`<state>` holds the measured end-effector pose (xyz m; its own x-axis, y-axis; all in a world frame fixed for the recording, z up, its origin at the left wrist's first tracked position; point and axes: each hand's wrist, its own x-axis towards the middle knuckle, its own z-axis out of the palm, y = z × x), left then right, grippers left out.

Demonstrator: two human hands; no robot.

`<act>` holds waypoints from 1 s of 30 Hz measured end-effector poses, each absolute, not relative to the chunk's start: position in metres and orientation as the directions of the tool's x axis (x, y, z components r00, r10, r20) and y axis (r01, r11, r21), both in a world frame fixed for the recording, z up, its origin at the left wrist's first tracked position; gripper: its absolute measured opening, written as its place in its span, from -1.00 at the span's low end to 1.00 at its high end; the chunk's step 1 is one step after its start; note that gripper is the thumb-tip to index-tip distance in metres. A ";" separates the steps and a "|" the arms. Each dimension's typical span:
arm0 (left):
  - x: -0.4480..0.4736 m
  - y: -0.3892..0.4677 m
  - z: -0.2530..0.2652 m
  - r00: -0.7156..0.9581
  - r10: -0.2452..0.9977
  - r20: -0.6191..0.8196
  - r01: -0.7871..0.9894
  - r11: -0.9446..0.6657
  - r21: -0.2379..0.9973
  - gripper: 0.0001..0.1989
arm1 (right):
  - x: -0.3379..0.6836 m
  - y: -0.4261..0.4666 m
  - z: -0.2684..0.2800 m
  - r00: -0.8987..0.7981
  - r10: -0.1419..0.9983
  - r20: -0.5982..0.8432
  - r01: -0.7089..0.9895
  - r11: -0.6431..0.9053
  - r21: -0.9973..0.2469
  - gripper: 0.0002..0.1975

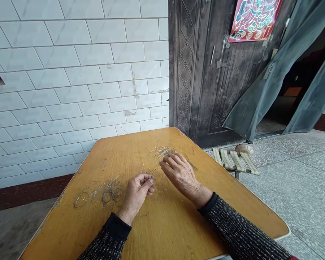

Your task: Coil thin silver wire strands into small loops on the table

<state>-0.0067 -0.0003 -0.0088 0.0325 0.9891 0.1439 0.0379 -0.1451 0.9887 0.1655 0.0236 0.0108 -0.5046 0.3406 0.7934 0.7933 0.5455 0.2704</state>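
In front of me my left hand (141, 188) is closed, thumb and finger pinching a thin wire (153, 172) whose ends poke out above the fingertips. My right hand (180, 174) is at the near edge of a loose bunch of thin wires (162, 151), partly covering it. Its fingers are loosely bent and apart, and no held wire shows in them. Left of my left hand lies a heap of coiled, tangled wires (112, 191), with a few looser loops (82, 199) beside it.
The yellow wooden table (162, 231) reaches toward a white tiled wall (103, 86). At the right, a low strap stool (235, 160) stands on the speckled floor by a dark carved door (197, 90) and a grey-green curtain (268, 79).
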 end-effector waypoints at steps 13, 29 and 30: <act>-0.003 -0.002 -0.005 0.042 0.992 0.119 0.020 -0.120 0.993 -0.82 | 0.165 0.023 0.003 -0.462 0.442 0.769 0.855 0.454 0.253 -0.85; -0.005 -0.003 -0.002 -0.017 0.992 0.121 -0.050 -0.122 0.991 -0.85 | 0.164 0.029 -0.002 -0.395 0.388 0.833 0.877 0.429 0.216 -0.76; -0.004 -0.003 -0.003 -0.023 0.992 0.121 -0.051 -0.122 0.991 -0.85 | 0.164 0.029 -0.002 -0.399 0.390 0.830 0.876 0.430 0.219 -0.76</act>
<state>-0.0040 -0.0030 -0.0025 -0.0226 0.9924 0.1212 -0.0508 -0.1223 0.9912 0.1638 0.0285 -0.0018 -0.3992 0.3899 0.8298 0.8758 0.4301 0.2192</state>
